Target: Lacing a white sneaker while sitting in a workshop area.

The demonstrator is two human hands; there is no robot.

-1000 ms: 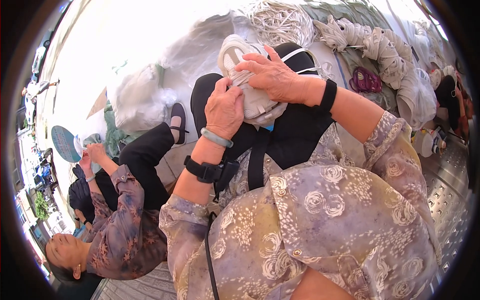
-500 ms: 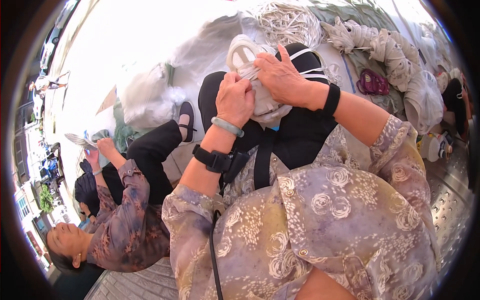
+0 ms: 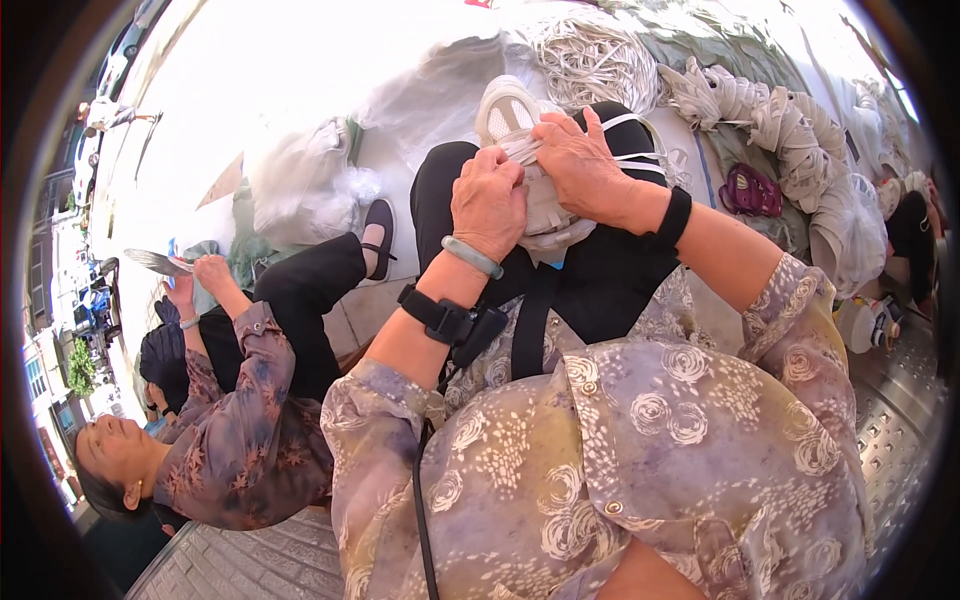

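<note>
A white sneaker (image 3: 506,108) rests between my knees, its mesh toe pointing away from me. My left hand (image 3: 488,206) is closed at the shoe's left side, fingers pinched at the laces (image 3: 522,149) near the throat. From the other side my right hand (image 3: 585,172) grips the laces too, thumb and fingertips drawn together. A loose white shoelace (image 3: 640,157) loops out beside the right hand over my right knee. Both hands partly cover the lacing, so the exact strands in the fingertips are hard to make out.
A heap of white shoelaces (image 3: 597,62) lies beyond my knees. To the right, several pale shoes (image 3: 790,130) are piled beside a purple item (image 3: 750,190). Clear plastic bags (image 3: 305,185) lie at left. A seated co-worker (image 3: 250,430) at my left holds a shoe-like piece (image 3: 157,262).
The view has shifted slightly, so my hands and the sneaker sit a little farther right and lower. Both hands stay at the laces. The co-worker's held piece has tilted.
</note>
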